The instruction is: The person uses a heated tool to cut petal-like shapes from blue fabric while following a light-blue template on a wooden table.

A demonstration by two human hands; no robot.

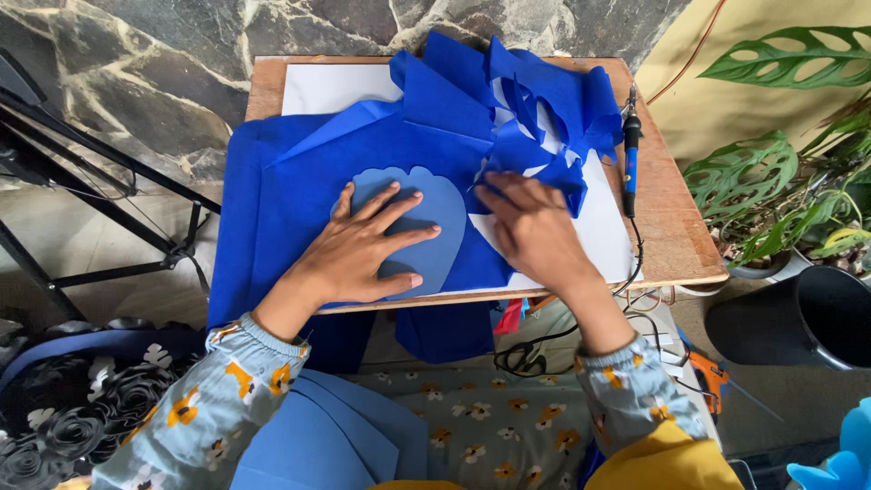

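Left hand, fingers spread, presses a light-blue scalloped template onto dark-blue felt fabric; right hand, fingers together, presses felt beside it, blue-handled hot tool beyond.

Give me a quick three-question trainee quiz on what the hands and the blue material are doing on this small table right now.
1. True or false: the left hand lies flat on a lighter blue scalloped cutout.
2. Which lies at the right edge of the wooden table?
A. a pen-shaped tool with a cord
B. a rolling pin
C. a ruler
3. What does the right hand rest on?

Key
1. True: palm down, fingers spread.
2. A.
3. The dark blue sheet, beside the cutout, near the cut scraps; what its fingertips pinch, if anything, cannot be told.
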